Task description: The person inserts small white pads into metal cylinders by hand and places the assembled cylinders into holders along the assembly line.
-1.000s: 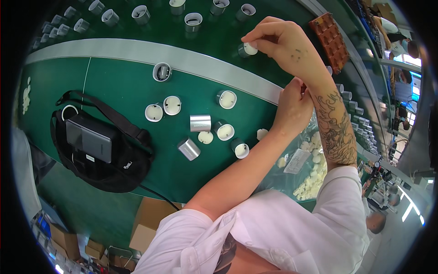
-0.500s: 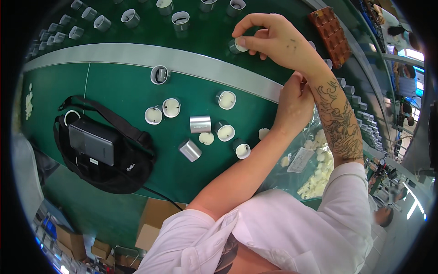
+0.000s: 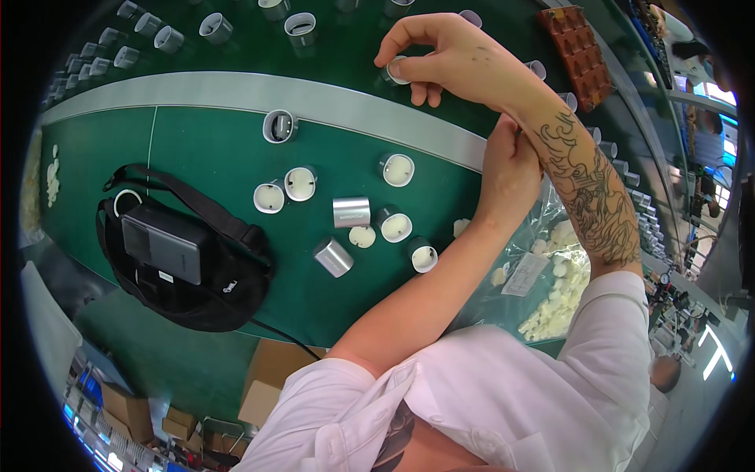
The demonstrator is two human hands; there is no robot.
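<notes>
My right hand (image 3: 452, 59), on the tattooed arm, reaches over the dark green belt. Its thumb and index finger close on a small grey cup with a white disc (image 3: 395, 71) in its mouth. My left hand (image 3: 510, 165) is curled closed beside my right forearm; whatever its fingers hold is hidden. On the table left of it stand several white-topped cups (image 3: 399, 170). Two silver cylinders (image 3: 351, 212) lie on their sides, with a loose white disc (image 3: 362, 237) by one. A cup without a disc (image 3: 280, 126) shows dark parts inside.
More grey cups (image 3: 300, 30) ride the belt, beyond a pale curved rail (image 3: 236, 88). A brown compartment tray (image 3: 576, 59) lies at the far right. Under my arms is a clear bag of white discs (image 3: 560, 295). A black bag with a dark device (image 3: 185, 256) occupies the left.
The cups on the belt have shifted left. My right hand has moved left with the cup it grips. My left hand stays curled by my right forearm.
</notes>
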